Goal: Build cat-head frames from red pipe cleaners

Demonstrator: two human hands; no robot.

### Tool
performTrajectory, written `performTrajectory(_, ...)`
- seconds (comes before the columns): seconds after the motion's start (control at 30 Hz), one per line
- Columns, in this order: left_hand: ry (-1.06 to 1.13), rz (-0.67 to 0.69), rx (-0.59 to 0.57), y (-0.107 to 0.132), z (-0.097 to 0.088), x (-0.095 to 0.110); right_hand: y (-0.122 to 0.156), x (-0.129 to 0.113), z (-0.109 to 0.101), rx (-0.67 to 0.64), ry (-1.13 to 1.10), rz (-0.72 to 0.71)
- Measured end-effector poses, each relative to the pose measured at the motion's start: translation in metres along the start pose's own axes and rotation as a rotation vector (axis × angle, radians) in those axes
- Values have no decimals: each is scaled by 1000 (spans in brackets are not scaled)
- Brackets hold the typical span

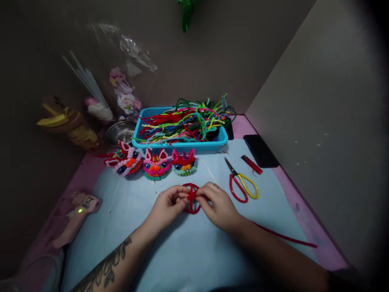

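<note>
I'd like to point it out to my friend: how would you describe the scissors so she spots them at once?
Start at the blue tray of coloured pipe cleaners. The scissors lie on the pale mat just in front of its right corner, right of the right hand. One handle loop is red, the other yellow, unlike the plain red stick beside them.

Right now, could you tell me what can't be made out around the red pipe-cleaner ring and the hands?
Head view only:
- Centre of the red pipe-cleaner ring: covered by fingertips of the left hand and right hand.
- Red pipe cleaner: its near end runs under the right forearm.
- Blue tray: bottom buried under pipe cleaners.
- Green object: cut off by the top edge.
</note>
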State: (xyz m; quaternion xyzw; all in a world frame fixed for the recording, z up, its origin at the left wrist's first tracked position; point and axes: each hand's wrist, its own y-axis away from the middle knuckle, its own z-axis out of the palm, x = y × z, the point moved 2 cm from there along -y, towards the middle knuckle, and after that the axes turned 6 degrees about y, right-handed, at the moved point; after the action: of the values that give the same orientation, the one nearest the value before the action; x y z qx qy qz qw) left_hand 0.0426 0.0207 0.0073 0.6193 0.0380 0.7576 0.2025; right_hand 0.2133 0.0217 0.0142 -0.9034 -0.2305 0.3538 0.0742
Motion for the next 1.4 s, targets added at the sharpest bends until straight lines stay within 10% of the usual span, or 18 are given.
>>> performTrajectory(0.27, 147, -59, 15, 1, 5, -4, 3, -3, 0, 47, -26, 45)
performTrajectory(1.4, -425, 260, 51, 12, 5, 2, 4, -11, -3, 129, 207, -141)
